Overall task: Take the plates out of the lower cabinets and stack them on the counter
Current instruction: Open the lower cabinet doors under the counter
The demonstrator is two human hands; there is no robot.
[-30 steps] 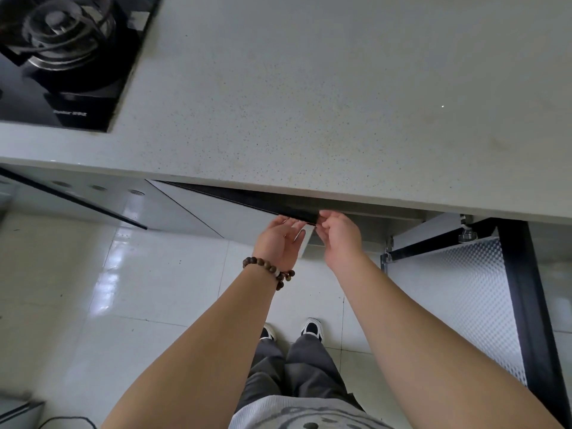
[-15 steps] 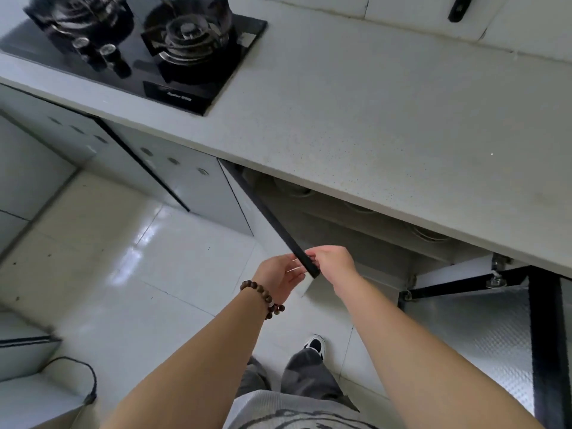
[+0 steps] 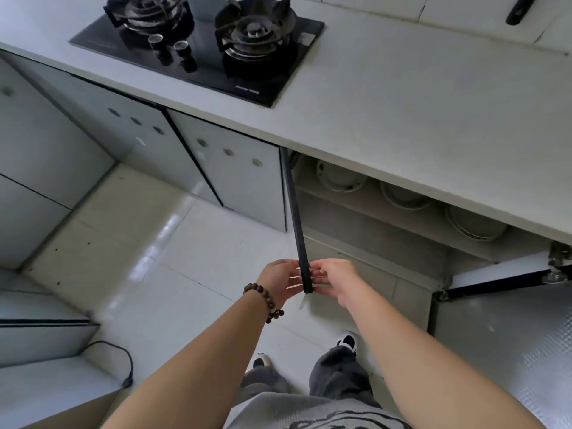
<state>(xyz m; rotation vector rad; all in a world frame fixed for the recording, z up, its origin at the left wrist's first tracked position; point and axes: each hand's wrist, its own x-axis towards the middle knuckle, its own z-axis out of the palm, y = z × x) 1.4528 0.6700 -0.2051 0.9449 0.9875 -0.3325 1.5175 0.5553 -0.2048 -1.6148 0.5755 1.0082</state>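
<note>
Pale speckled stone counter runs across the kitchen, with a black glass two-burner gas hob set near its far left corner and a glossy tiled floor below.

A second ago the pale grey cabinet door with its black edge strip was barely cracked open under the counter's front edge. Half a second ago it stood about halfway. Now it is swung roughly square to the cabinet front and is seen edge-on.

The left hand, with a brown bead bracelet at its wrist, and the right hand both grasp the free end of the cabinet door. Their fingers pinch the black strip from either side.

The neighbouring door, lined in embossed silver, also stands open at the right.

With the door out of the way the shelf now shows. Three round white plates sit in a row just under the counter's front edge, their far parts hidden by it. I cannot tell whether each is a single plate or a small stack.

The opening step looks finished. Nothing has been lifted out, and no plate is on the counter yet. The hands could probably let go of the door and reach in.
</note>
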